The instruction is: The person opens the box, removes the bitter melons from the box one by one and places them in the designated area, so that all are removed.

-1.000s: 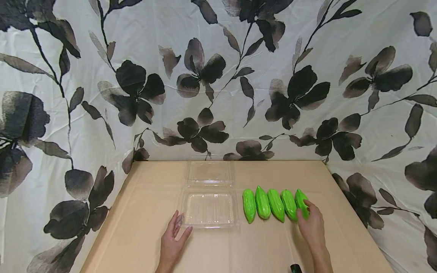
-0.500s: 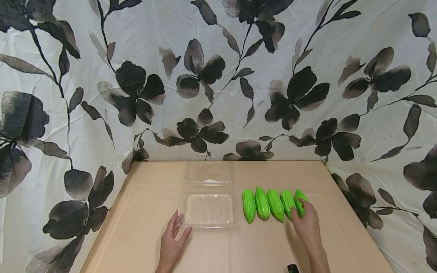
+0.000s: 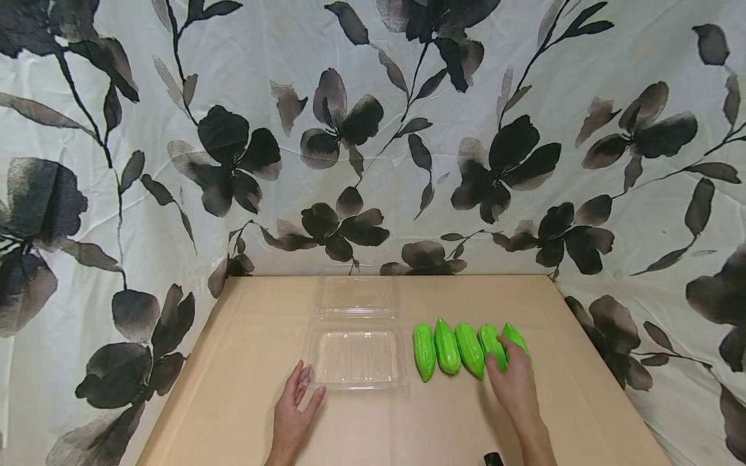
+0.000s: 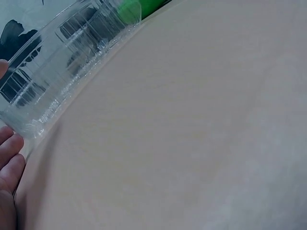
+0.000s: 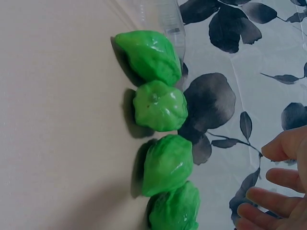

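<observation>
A clear plastic clamshell container (image 3: 358, 359) lies on the table with its lid (image 3: 358, 296) folded back. My left hand (image 3: 293, 413) rests at the container's near left corner, its fingers loosely spread. Right of the container, several bright green, ridged, cucumber-like vegetables (image 3: 445, 349) stand side by side in a row. Over the two rightmost ones hovers my right hand (image 3: 515, 388), partly hiding them. In the right wrist view, the fingers (image 5: 273, 199) are spread and apart from the vegetables, holding nothing.
The tan tabletop (image 3: 245, 336) meets a white cloth (image 3: 373, 129) with dark flowers at its back and sides. A small black object (image 3: 492, 459) shows beside my right wrist at the bottom edge.
My right hand has shifted left along the row, from the rightmost vegetable to the one beside it. The left hand and the container have stayed in place.
</observation>
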Demonstrator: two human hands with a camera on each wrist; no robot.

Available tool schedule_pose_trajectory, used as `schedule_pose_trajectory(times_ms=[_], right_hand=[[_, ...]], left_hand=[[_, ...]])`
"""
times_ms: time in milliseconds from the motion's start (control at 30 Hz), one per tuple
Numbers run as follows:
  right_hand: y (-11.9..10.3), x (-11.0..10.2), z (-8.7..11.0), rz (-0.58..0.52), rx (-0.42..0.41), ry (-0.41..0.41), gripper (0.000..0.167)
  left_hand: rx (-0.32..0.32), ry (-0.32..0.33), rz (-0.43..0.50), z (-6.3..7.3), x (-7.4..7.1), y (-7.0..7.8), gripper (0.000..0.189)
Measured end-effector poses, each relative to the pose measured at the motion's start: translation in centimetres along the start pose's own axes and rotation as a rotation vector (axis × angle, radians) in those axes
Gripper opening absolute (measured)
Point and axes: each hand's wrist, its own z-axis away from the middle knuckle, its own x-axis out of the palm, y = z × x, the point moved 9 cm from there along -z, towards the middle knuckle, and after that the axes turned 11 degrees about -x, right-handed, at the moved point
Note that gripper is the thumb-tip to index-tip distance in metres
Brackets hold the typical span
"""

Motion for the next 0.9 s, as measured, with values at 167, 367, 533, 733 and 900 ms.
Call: schedule_pose_trajectory(times_ms=[167,367,533,733,900], right_hand=[[-0.7,0.3,0.0,-0.007,-0.04,-0.003,0.045],[-1.9,0.5,0.1,0.015,-0.111,0.025,0.043],[-2.9,0.5,0.1,0.029,-0.156,0.043,0.04],[-3.5,0.9,0.0,0.007,-0.168,0.033,0.04],[-4.2,1.1,0.2,-0.001,-0.192,0.033,0.04]], left_hand=[[0.0,-0.008,-0.002,0.0,0.0,0.0,0.075],[-0.033,-0.024,-0.001,-0.2,-0.1,-0.2,0.074],[-0.039,-0.019,-0.054,-0.2,-0.4,0.2,0.072],[0.002,0.007,-0.125,-0.1,-0.9,1.6,0.071],[0.031,0.016,-0.185,-0.3,-1.2,2.5,0.074]])
